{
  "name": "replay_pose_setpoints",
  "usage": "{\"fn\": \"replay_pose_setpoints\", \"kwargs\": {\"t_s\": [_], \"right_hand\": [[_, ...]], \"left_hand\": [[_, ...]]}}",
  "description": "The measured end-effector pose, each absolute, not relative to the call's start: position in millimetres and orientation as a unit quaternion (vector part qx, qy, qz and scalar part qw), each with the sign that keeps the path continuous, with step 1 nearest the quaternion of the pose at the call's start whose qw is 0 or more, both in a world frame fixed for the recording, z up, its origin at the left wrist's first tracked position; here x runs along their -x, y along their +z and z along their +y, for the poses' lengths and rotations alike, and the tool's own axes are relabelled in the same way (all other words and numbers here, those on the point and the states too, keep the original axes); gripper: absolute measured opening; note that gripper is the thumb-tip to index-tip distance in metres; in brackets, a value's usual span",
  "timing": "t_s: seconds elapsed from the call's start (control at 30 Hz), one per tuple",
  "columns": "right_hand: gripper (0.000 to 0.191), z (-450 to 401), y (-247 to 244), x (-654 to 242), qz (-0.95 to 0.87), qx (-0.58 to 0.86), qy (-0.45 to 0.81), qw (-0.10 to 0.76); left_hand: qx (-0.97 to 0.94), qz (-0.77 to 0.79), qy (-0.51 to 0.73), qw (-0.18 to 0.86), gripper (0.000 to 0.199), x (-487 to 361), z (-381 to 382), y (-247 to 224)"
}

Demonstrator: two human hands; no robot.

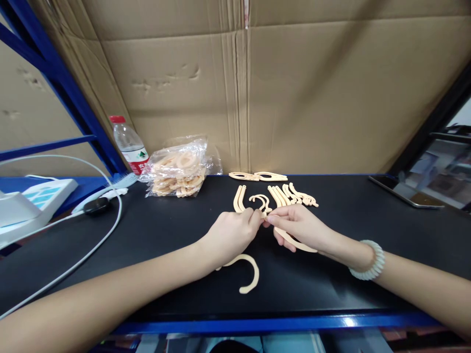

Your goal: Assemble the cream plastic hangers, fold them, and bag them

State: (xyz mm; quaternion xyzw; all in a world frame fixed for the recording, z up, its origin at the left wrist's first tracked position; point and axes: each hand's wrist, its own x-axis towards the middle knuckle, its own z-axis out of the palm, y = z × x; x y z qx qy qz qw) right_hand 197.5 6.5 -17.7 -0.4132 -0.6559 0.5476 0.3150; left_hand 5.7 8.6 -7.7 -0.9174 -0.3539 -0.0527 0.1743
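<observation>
My left hand (235, 234) is closed in a pinch, its fingertips meeting those of my right hand over the table. Between them shows a small cream plastic part (264, 215), mostly hidden by the fingers. A curved cream hanger arm (296, 242) sticks out from under my right hand (300, 223), whose fingers are closed around it. Below my left wrist is a cream hanger hook (253, 274), its far end partly covered. Just beyond the hands lie smaller hooks (265, 200), paired hanger arms (239, 198) and more arms (278, 196).
Small cream pieces (300, 194) lie right of the arms; folded hangers (270, 176) rest at the back edge. Bagged hanger parts (178, 169) and a bottle (129, 145) stand back left. A white cable (119, 206) loops at left; a phone-like slab (405, 191) lies right. Cardboard (331, 88) walls the back.
</observation>
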Motion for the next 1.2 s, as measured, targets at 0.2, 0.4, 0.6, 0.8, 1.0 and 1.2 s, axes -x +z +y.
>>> {"fn": "replay_pose_setpoints", "kwargs": {"t_s": [0.2, 0.4, 0.6, 0.8, 1.0, 1.2], "right_hand": [[0.036, 3.4, -13.3, -195.1, -0.672, 0.431, 0.5, 0.334], [0.036, -3.2, -13.5, -192.3, -0.706, 0.431, 0.427, 0.367], [0.036, 8.2, -1.0, -205.4, -0.687, 0.417, 0.395, 0.446], [0.025, 46.5, 10.4, -259.7, -0.689, 0.443, 0.195, 0.539], [0.016, 68.2, -5.7, -282.9, -0.77, 0.461, 0.061, 0.436], [0.033, 73.8, -18.2, -285.5, -0.803, 0.497, 0.051, 0.326]], "left_hand": [[0.921, -0.347, -0.047, 0.169, 0.021, -7.6, 5.6, -2.8], [0.909, -0.38, -0.166, 0.033, 0.017, -7.9, 11.1, -7.3], [0.863, -0.427, -0.266, -0.053, 0.032, -7.2, 19.8, 2.1], [0.783, -0.472, -0.343, -0.217, 0.031, 1.4, 24.6, 9.8], [0.64, -0.496, -0.404, -0.425, 0.029, 9.0, 39.0, 6.1], [0.539, -0.485, -0.491, -0.483, 0.027, 9.7, 41.1, 3.4]]}}
